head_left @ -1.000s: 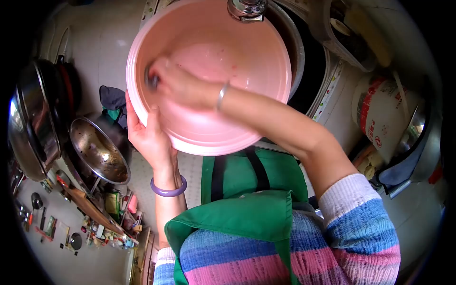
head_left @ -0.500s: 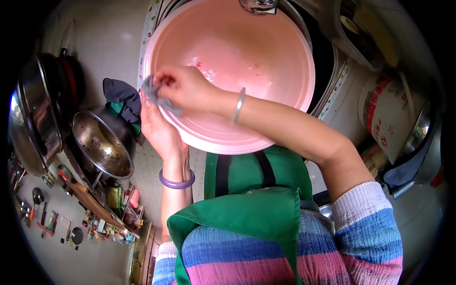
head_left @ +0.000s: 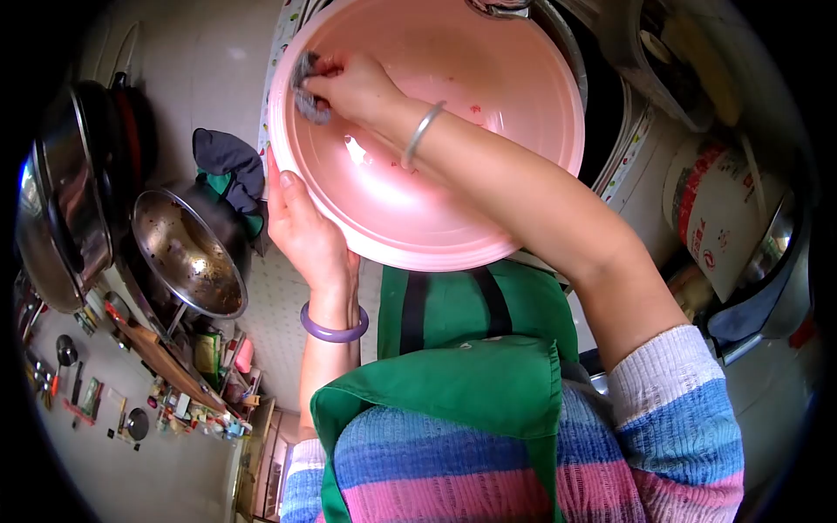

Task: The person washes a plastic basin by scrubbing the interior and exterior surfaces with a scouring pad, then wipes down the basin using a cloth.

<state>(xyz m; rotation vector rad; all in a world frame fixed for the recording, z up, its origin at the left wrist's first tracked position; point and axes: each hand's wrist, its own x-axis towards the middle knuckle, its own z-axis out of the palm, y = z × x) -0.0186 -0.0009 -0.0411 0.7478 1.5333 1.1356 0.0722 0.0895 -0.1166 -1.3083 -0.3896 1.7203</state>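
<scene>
A large pink plastic basin (head_left: 436,187) is tilted toward me, its inside shiny with small red marks. My left hand (head_left: 307,228) grips its rim at the lower left, thumb on the near side and the other fingers partly hidden along the outer wall. Bunched in my right hand (head_left: 359,85) is a grey cloth (head_left: 309,91), pressed against the inner wall at the upper left. The fingers are closed round the cloth. My right forearm crosses over the basin.
A metal faucet (head_left: 499,7) stands at the basin's far edge. To the left are a stained metal bowl (head_left: 192,253), a dark cloth (head_left: 228,166) and pans (head_left: 74,192). On the right sits a white bucket (head_left: 715,209) with red print.
My right hand has moved the grey cloth from the rim beside my left hand farther up along the inner wall. The basin has shifted slightly, and my left hand still holds it.
</scene>
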